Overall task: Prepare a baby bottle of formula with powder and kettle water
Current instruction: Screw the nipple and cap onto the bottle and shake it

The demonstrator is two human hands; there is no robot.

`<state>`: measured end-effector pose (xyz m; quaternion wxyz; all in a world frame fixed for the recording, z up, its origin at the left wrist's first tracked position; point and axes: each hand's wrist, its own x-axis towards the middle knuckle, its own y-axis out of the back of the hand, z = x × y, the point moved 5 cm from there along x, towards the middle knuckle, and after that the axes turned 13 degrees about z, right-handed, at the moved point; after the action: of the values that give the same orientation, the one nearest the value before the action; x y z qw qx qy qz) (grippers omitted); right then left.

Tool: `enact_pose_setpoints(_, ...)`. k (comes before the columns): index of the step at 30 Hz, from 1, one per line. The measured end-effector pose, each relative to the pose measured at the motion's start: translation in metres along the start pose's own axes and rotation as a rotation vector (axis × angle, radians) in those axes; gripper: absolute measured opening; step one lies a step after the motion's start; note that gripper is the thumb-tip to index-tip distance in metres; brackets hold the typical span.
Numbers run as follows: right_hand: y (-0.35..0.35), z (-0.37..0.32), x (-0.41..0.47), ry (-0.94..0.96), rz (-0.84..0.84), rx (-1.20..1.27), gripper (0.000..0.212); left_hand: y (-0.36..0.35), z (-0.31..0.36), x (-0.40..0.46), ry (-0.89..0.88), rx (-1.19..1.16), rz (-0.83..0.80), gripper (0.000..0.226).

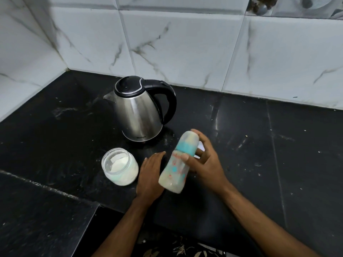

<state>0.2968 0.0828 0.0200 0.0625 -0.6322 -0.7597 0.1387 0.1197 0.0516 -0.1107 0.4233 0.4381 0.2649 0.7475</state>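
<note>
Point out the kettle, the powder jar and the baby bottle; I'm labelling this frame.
kettle (138, 115), head view, steel body.
powder jar (120, 168), head view, glass side wall.
baby bottle (175, 170), head view, printed lower body.

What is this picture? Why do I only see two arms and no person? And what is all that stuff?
The camera sits on the person's head and looks down, so you see only their own arms and hands. There is just this one picture. They stand at a black counter with white tiled walls behind. The right hand holds a baby bottle, tilted, with its blue cap on and milky liquid inside. The left hand rests flat on the counter beside it, holding nothing. A shiny steel kettle stands farther back, lid closed. Near the left hand stands an open jar of white powder.
</note>
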Motion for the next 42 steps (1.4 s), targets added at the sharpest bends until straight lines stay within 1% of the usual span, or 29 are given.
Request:
enact_pose_setpoints(1, 0.004, -0.003, 0.005, 0.015, 0.043, 0.013, 0.067, 0.002, 0.002, -0.001, -0.003, -0.014, 0.019, 0.059)
enact_pose_setpoints(4, 0.028, -0.008, 0.029, -0.050, 0.334, 0.246, 0.065, 0.013, 0.013, -0.001, 0.016, -0.052, 0.091, 0.052)
enact_pose_setpoints(5, 0.032, -0.006, 0.032, -0.062, 0.367, 0.301, 0.067, 0.014, 0.015, -0.001, 0.022, -0.053, 0.091, 0.053)
enact_pose_setpoints(6, 0.031, -0.003, 0.030, -0.069, 0.353, 0.298, 0.068, 0.014, 0.015, 0.000, 0.016, -0.049, 0.091, 0.052)
enact_pose_setpoints(7, 0.026, 0.001, 0.024, -0.077, 0.292, 0.247, 0.068, 0.011, 0.012, 0.000, 0.007, -0.039, 0.084, 0.053)
enact_pose_setpoints(10, 0.007, 0.008, 0.005, -0.042, 0.012, -0.018, 0.068, 0.002, 0.003, -0.001, -0.010, -0.001, 0.007, 0.061)
enact_pose_setpoints(11, 0.010, 0.007, 0.006, -0.028, 0.016, -0.036, 0.071, 0.003, 0.003, -0.001, -0.008, -0.012, 0.015, 0.060)
enact_pose_setpoints(14, 0.032, -0.001, 0.023, -0.089, 0.302, 0.175, 0.076, 0.011, 0.012, -0.001, 0.021, -0.049, 0.072, 0.054)
enact_pose_setpoints(15, 0.038, -0.001, 0.028, -0.096, 0.361, 0.254, 0.080, 0.012, 0.014, -0.001, 0.030, -0.051, 0.074, 0.053)
enact_pose_setpoints(16, 0.040, 0.002, 0.029, -0.098, 0.374, 0.288, 0.081, 0.012, 0.014, -0.001, 0.027, -0.053, 0.072, 0.053)
enact_pose_setpoints(18, 0.029, 0.007, 0.018, -0.092, 0.268, 0.216, 0.077, 0.010, 0.012, 0.000, 0.006, -0.054, 0.065, 0.052)
enact_pose_setpoints(20, 0.014, 0.009, 0.002, -0.040, 0.072, 0.018, 0.073, 0.007, 0.008, -0.001, -0.008, -0.046, 0.042, 0.057)
enact_pose_setpoints(21, 0.011, 0.009, -0.001, -0.010, 0.005, -0.046, 0.072, 0.007, 0.007, -0.001, -0.007, -0.043, 0.039, 0.058)
enact_pose_setpoints(22, 0.013, 0.006, 0.001, 0.011, 0.005, -0.056, 0.073, 0.008, 0.009, -0.001, -0.007, -0.043, 0.050, 0.056)
enact_pose_setpoints(23, 0.018, 0.002, 0.007, 0.003, 0.074, -0.007, 0.074, 0.010, 0.011, -0.001, -0.004, -0.048, 0.062, 0.054)
enact_pose_setpoints(25, 0.038, -0.005, 0.024, -0.048, 0.285, 0.163, 0.080, 0.012, 0.014, -0.001, 0.018, -0.052, 0.069, 0.054)
enact_pose_setpoints(26, 0.045, -0.006, 0.030, -0.059, 0.361, 0.252, 0.081, 0.013, 0.015, 0.000, 0.026, -0.054, 0.069, 0.054)
enact_pose_setpoints(27, 0.047, -0.003, 0.032, -0.062, 0.391, 0.297, 0.082, 0.013, 0.015, 0.000, 0.027, -0.059, 0.070, 0.053)
enact_pose_setpoints(28, 0.043, 0.002, 0.029, -0.073, 0.370, 0.290, 0.082, 0.012, 0.014, 0.000, 0.022, -0.062, 0.072, 0.053)
enact_pose_setpoints(30, 0.023, 0.010, 0.011, -0.085, 0.207, 0.144, 0.081, 0.008, 0.009, 0.000, -0.004, -0.055, 0.059, 0.055)
enact_pose_setpoints(32, 0.006, 0.011, -0.005, -0.004, -0.028, -0.066, 0.080, 0.004, 0.006, -0.001, -0.013, -0.038, 0.036, 0.062)
enact_pose_setpoints(33, 0.007, 0.009, -0.005, 0.044, -0.065, -0.097, 0.079, 0.006, 0.008, -0.001, -0.012, -0.038, 0.046, 0.060)
enact_pose_setpoints(34, 0.012, 0.004, 0.001, 0.068, -0.008, -0.067, 0.077, 0.009, 0.010, 0.000, -0.008, -0.042, 0.059, 0.055)
enact_pose_setpoints(36, 0.029, 0.000, 0.017, -0.023, 0.234, 0.138, 0.067, 0.013, 0.014, -0.001, 0.016, -0.048, 0.069, 0.053)
enact_pose_setpoints(37, 0.036, 0.004, 0.023, -0.068, 0.323, 0.223, 0.063, 0.014, 0.015, -0.001, 0.022, -0.046, 0.069, 0.054)
enact_pose_setpoints(38, 0.036, 0.009, 0.022, -0.091, 0.337, 0.244, 0.061, 0.014, 0.016, -0.001, 0.017, -0.047, 0.068, 0.054)
enact_pose_setpoints(39, 0.032, 0.014, 0.018, -0.102, 0.283, 0.189, 0.063, 0.013, 0.016, -0.001, 0.007, -0.053, 0.070, 0.054)
enact_pose_setpoints(40, 0.026, 0.016, 0.011, -0.091, 0.186, 0.088, 0.068, 0.012, 0.015, -0.001, -0.004, -0.060, 0.073, 0.054)
enact_pose_setpoints(42, 0.011, 0.013, -0.001, 0.005, -0.027, -0.142, 0.077, 0.011, 0.011, -0.002, 0.000, -0.064, 0.063, 0.058)
